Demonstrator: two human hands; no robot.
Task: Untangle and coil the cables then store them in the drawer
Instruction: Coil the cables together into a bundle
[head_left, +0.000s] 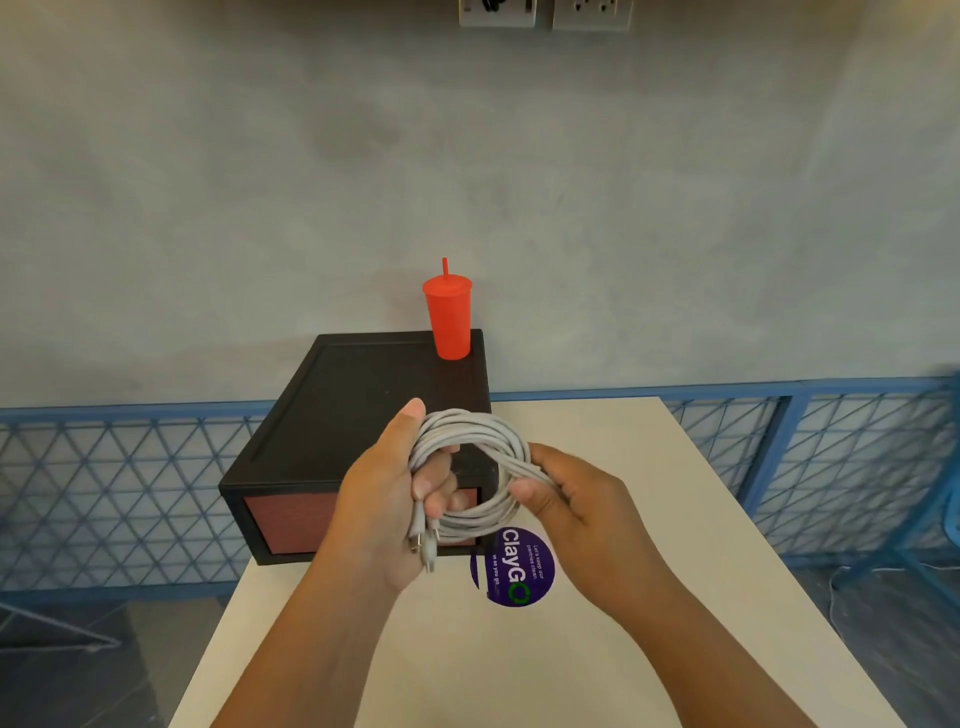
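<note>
A light grey cable (480, 434) is wound into a round coil of several loops, held above the white table (623, 649). My left hand (384, 499) grips the coil's left side, thumb up, with the plug ends hanging below its fingers. My right hand (566, 499) pinches the coil's right side between thumb and fingers. Behind the coil stands a black drawer box (343, 415) with a reddish drawer front (291, 519), which looks shut; my hands hide part of it.
A red tumbler with a straw (448, 319) stands on the box's back right corner. A purple round sticker (514, 569) lies on the table under my hands. A blue lattice railing (831, 457) runs behind the table, before a grey wall.
</note>
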